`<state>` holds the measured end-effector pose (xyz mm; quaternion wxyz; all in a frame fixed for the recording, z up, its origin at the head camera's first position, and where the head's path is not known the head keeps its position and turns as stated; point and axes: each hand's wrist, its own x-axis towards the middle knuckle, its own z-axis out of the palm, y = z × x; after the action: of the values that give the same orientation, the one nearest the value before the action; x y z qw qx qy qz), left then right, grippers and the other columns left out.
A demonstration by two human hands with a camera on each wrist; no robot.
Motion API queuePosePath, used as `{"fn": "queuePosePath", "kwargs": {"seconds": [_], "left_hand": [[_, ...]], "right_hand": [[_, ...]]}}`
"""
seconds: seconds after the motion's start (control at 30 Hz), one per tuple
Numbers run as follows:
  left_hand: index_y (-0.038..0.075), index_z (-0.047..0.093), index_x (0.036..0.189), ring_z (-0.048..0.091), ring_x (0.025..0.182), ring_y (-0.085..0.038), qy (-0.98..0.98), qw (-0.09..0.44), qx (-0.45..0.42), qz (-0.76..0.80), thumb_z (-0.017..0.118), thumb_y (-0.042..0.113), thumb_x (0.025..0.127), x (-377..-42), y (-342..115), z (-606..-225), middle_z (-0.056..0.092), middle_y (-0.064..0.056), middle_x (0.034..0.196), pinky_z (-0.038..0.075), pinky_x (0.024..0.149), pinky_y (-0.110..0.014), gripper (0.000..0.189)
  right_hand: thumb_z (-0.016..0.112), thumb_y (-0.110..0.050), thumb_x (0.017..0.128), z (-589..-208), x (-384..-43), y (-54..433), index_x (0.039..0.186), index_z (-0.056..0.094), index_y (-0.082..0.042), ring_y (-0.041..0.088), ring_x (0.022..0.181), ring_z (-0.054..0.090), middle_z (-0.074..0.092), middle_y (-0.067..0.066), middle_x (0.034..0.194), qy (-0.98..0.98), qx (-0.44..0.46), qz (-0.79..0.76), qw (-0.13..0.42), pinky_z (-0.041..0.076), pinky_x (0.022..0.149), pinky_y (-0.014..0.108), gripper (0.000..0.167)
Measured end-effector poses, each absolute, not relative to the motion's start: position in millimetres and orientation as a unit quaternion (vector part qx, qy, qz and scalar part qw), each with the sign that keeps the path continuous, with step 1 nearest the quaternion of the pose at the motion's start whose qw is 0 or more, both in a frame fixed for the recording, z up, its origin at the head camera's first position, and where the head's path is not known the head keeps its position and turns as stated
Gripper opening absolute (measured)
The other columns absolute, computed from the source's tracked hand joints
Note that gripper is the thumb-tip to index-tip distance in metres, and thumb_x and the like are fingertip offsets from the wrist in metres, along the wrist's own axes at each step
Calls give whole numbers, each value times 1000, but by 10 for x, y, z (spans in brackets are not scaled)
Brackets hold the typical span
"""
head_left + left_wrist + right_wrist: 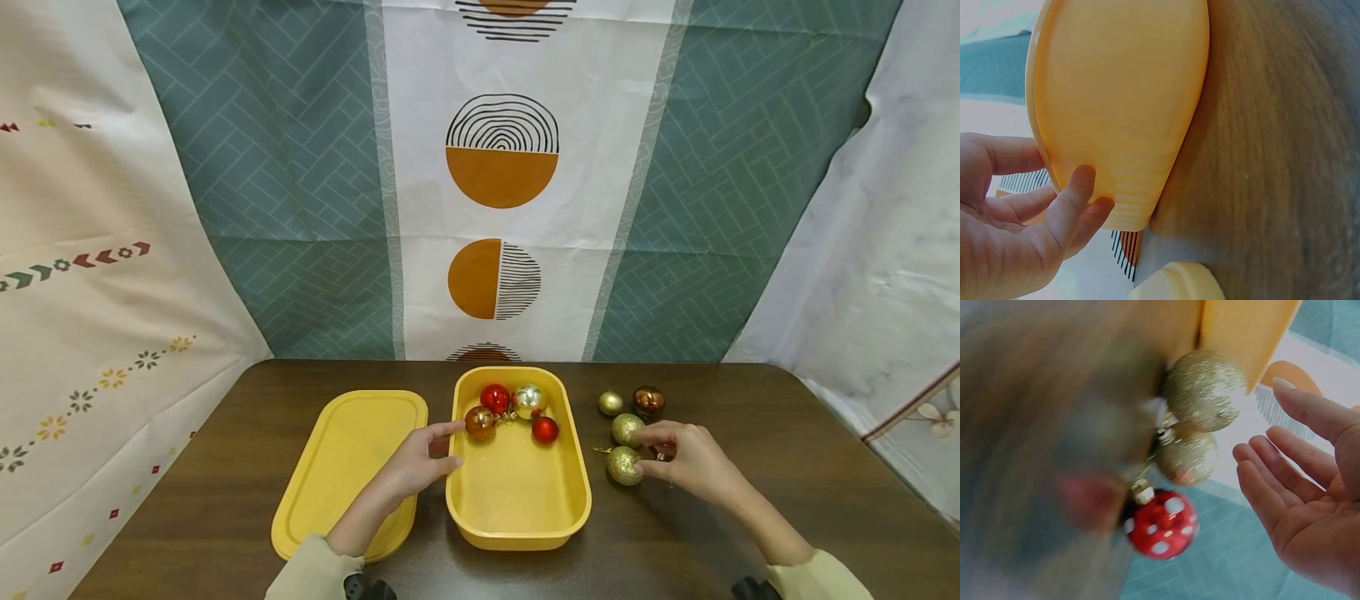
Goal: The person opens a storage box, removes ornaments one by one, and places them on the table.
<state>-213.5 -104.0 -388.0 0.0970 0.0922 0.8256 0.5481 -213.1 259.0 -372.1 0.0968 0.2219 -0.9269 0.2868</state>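
Observation:
My right hand (693,462) is over the loose Christmas baubles right of the yellow box, its fingertips by two glittery gold baubles (624,466). In the right wrist view that hand (1304,481) has loosely bent fingers and holds nothing; a gap separates it from the gold bauble (1207,390). A red bauble with white spots (1160,524) lies near them. My left hand (420,458) rests its fingertips at the left rim of the yellow box (517,537). Inside the box are red baubles (545,430), a copper bauble (480,422) and a shiny gold one (529,401).
A yellow lid (352,467) lies flat on the dark wooden table (225,500), left of the box. A small gold bauble (611,403) and a brown bauble (648,402) sit behind the glittery ones. Patterned cloth (300,208) hangs behind the table.

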Motion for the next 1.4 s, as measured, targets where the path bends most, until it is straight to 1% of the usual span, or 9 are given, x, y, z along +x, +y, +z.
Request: {"fn": "queuePosePath", "kwargs": {"seconds": [0.17,0.27,0.47,0.73,0.97,1.1,1.2,1.3,1.4], "left_hand": [[0,48,129,47,116,-38,829,94,89,544,61,2,83,-2129,-1051,-3882,46,-22,131,49,85,-42,48],[0,48,129,47,116,-38,830,94,86,543,61,2,83,-2127,-1054,-3887,46,-22,131,49,85,-42,48],[-1,47,129,47,116,-38,826,97,89,548,61,2,83,-2127,-1056,-3892,46,-23,131,49,85,-42,48],[-1,47,129,46,117,-39,823,99,94,551,60,1,83,-2128,-1054,-3893,46,-23,131,48,86,-42,48],[-2,47,129,46,117,-38,822,98,99,552,60,1,83,-2145,-1056,-3896,46,-23,131,49,85,-41,48],[-3,46,129,46,118,-38,821,99,98,554,60,1,83,-2147,-1054,-3888,46,-23,131,50,84,-41,48],[-3,46,129,45,119,-39,821,99,98,554,60,0,83,-2150,-1054,-3886,45,-23,132,50,84,-40,48],[-3,46,129,45,119,-39,819,100,99,557,60,0,83,-2156,-1057,-3891,45,-23,132,50,83,-40,48],[-3,46,129,45,119,-39,817,101,100,559,60,0,83,-2159,-1061,-3895,45,-23,132,50,83,-39,48]], "right_hand": [[77,-11,69,-3651,-2161,2431,101,66,6,30,87,65,67,17,96,-913,235,323,80,54,71,35,38],[76,-10,70,-3642,-2197,2323,103,65,6,32,90,64,66,17,99,-905,243,341,67,54,72,37,38],[76,-13,72,-3606,-2271,2106,105,65,4,31,94,62,65,17,103,-900,246,358,44,53,74,35,39],[76,-13,72,-3609,-2394,1844,105,66,5,28,91,63,66,18,101,-900,252,352,49,54,73,32,39],[76,-12,72,-3619,-2486,1648,104,66,5,28,88,64,67,18,99,-904,276,321,52,54,71,34,38],[75,-10,72,-3638,-2545,1574,103,67,2,26,87,64,68,14,97,-914,282,285,69,51,76,39,34],[75,-8,72,-3661,-2588,1538,103,68,2,27,92,64,68,13,97,-916,282,277,66,49,81,43,33],[74,-6,72,-3673,-2618,1510,102,67,3,28,91,64,68,14,96,-917,286,274,56,50,79,42,33],[74,-4,71,-3685,-2653,1493,102,67,5,28,86,64,68,16,94,-917,293,266,50,53,72,39,33]]}}
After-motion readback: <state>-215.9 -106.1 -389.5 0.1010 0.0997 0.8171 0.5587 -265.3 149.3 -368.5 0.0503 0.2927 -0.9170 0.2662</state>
